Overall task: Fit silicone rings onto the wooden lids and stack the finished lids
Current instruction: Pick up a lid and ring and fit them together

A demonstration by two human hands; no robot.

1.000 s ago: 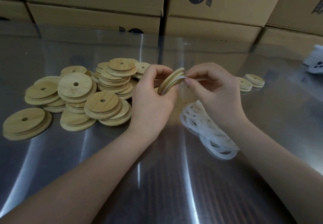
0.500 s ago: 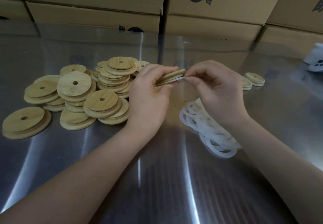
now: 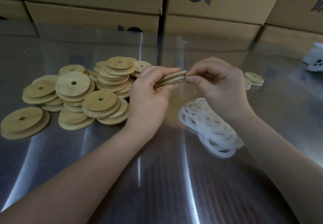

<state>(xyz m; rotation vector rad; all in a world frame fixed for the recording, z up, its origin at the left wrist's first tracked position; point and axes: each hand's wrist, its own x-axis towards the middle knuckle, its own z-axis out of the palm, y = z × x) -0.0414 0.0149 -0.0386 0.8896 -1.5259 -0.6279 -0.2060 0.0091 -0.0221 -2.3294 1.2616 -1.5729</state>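
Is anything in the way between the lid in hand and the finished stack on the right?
Only the right hand, which pinches the held lid at its rim, sits between it and the finished stack. Nothing else visible blocks that path.

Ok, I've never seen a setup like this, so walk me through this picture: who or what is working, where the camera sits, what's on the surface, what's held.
There is no machine here. A person works bare-handed, and the one camera sits on their head, looking forward and down. The left hand grips a round wooden lid edge-on. The right hand pinches its far rim, where a thin pale silicone ring shows. On the shiny metal table, a loose pile of lids lies to the left, a heap of white rings to the right, and a small stack of lids further right. Behind stand cardboard boxes.
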